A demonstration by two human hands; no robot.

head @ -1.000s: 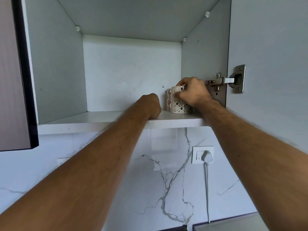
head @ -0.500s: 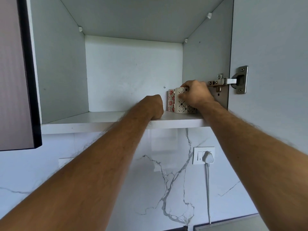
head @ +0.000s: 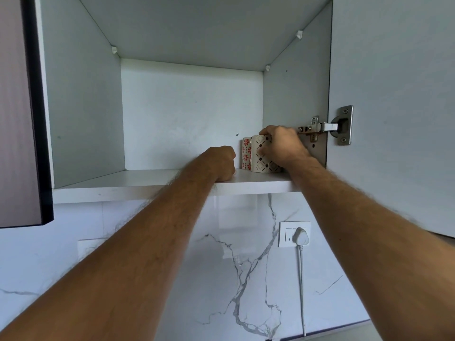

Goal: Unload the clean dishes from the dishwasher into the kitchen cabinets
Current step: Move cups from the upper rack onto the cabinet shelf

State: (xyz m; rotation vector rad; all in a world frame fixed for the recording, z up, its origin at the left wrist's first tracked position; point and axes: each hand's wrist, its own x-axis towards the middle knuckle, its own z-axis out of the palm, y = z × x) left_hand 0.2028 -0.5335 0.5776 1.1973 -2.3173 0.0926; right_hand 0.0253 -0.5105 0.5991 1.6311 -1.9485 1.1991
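Fingers (head: 264, 150) of the right hand (head: 280, 146) are curling over the rim and side of a cream mug with a brown diamond pattern (head: 259, 158), gripping it as it is standing upright on the cabinet shelf (head: 138, 183) near the right wall. A second mug with red flowers (head: 246, 153) is standing just beside it on the left, touching or nearly so; which cannot be told. The left hand (head: 220, 166) is resting on the shelf edge as a closed fist, knuckles forward, holding nothing visible, and is sitting just left of the flowered mug. Both forearms are reaching upward from below. The cabinet door (head: 394, 94) is standing open on the right, carried by a metal hinge (head: 330, 126). Below the shelf, a marble-veined wall (head: 234, 279) is bearing a white socket with a plug (head: 299, 236) and cord hanging down.
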